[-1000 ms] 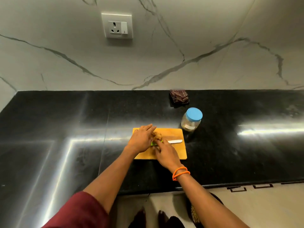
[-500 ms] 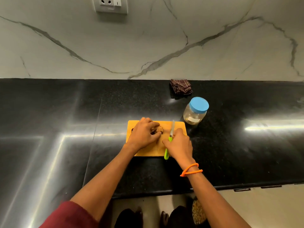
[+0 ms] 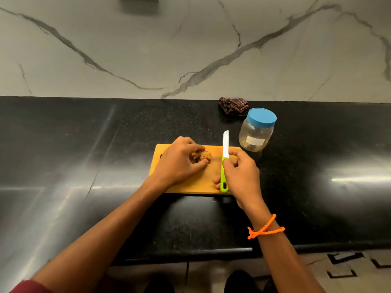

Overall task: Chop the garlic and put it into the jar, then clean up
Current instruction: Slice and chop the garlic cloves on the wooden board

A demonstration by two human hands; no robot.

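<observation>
The garlic [image 3: 201, 156] sits on the left half of the board [image 3: 208, 178], a small brownish, lumpy clump under the left hand [image 3: 179, 162], whose curled fingers pinch it against the wood. It looks light and papery-skinned, likely to roll or slip, so holding it low by its sides seems wisest. The right hand [image 3: 241, 176] is wrapped round the green handle of the knife [image 3: 225, 159], white blade pointing away, just right of the garlic and not touching it. The jar [image 3: 257, 130], lid on, stands on the table [image 3: 84, 155] beyond the board's right corner, a cloth [image 3: 233, 105] behind it.
</observation>
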